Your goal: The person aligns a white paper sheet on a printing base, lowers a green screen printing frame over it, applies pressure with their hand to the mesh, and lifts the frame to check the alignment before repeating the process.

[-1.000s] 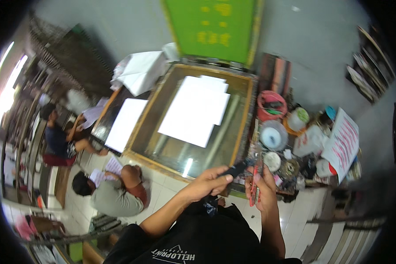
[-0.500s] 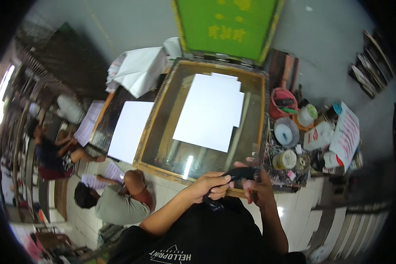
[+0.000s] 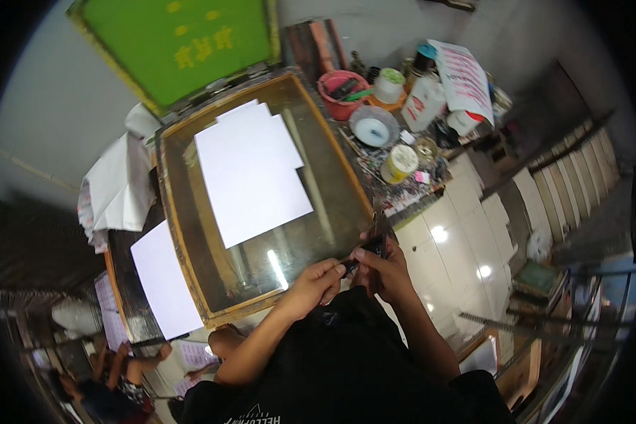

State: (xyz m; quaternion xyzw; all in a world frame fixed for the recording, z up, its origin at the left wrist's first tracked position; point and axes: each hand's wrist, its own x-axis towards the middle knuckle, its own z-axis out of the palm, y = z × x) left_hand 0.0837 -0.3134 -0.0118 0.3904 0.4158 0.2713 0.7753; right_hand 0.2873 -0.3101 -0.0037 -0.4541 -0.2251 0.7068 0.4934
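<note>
In front of my chest, near the close right corner of the glass-topped table [image 3: 296,244], both hands hold a soft black thing [image 3: 376,245], like a crumpled cloth or thin plastic. My left hand [image 3: 316,286] is closed, its fingertips pinching the left end. My right hand [image 3: 386,270] is wrapped round the other end, thumb on top, and a thin dark piece sticks up past its fingers. What else the right fingers cover is hidden. A stack of white paper [image 3: 251,180], with uneven edges, lies on the glass.
A green printing screen [image 3: 191,42] stands raised at the table's back. To the right are a pink bucket [image 3: 339,106], a white bowl [image 3: 374,128], a yellow-labelled jar [image 3: 401,164] and a white jerrycan [image 3: 422,106]. A white sheet [image 3: 164,279] lies left. People sit low at the lower left.
My view has swung to the right, so the table sits further left. My hands have come closer together, and the black thing between them is more bunched up.
</note>
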